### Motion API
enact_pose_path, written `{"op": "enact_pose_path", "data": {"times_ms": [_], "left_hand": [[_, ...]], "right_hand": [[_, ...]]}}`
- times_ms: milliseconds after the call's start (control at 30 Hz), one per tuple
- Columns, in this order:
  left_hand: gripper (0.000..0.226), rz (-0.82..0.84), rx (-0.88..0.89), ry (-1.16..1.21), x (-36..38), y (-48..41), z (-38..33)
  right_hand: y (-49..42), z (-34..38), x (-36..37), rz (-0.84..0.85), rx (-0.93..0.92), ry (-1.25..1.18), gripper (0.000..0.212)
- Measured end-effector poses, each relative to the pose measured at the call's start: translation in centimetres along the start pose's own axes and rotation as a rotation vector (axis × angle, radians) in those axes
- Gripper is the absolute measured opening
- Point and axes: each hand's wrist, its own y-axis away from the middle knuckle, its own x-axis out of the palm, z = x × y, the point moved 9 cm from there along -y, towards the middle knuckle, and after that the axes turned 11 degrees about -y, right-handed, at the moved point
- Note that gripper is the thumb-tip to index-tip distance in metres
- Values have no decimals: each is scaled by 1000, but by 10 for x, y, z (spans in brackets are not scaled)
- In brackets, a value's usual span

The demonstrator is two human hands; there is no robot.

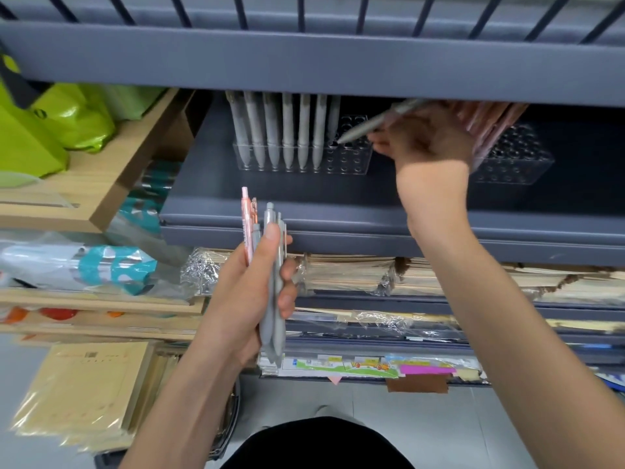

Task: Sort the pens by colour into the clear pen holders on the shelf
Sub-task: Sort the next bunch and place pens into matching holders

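Observation:
On the grey shelf (277,194) stands a clear pen holder (351,160) with several grey pens (287,130) upright in its left holes. My right hand (422,140) holds a single grey pen (372,125) tilted, its tip at an empty hole just right of those pens. A second clear holder (514,160) stands further right with pink pens (490,123) partly hidden behind my hand. Below the shelf edge, my left hand (250,292) grips a bundle of pens (272,292), mostly grey with a pink one on the left.
An upper grey shelf (304,59) overhangs the holders closely. Green bags (50,123) and a wooden tray (101,184) lie at the left. Stacks of wrapped paper goods (406,275) fill the lower shelves, and yellow notebooks (88,384) lie at the bottom left.

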Motion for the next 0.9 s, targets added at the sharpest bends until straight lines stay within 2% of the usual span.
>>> {"op": "enact_pose_path", "data": {"times_ms": [67,133,233,300,367,567,667,833,900], "left_hand": [[51,-6,-26,5,-3,0,4],[29,-25,-56,16,-7,0,8],[13,-43,-86,14,-11,1,15],[12,-37,-77,-4,-12,3,18],[13,-33,-69,-21,-14,4,20],[30,3,3,-50,-16,7,13],[36,5,-3,-30,-19,8,12],[22,16,2,-8,-19,9,10],[25,11,-2,3,-19,9,10]], "right_hand": [[-5,-1,4,-31,-60,86,12],[-10,-1,9,-45,-105,211,11],[-21,-10,22,17,-97,364,10],[-24,-5,32,61,-186,575,22],[-26,0,38,71,-230,644,28],[-35,-8,52,145,-166,742,32],[-33,-7,55,167,-180,751,27],[-31,-4,54,167,-196,733,20],[-32,-5,54,170,-185,728,19]]}}
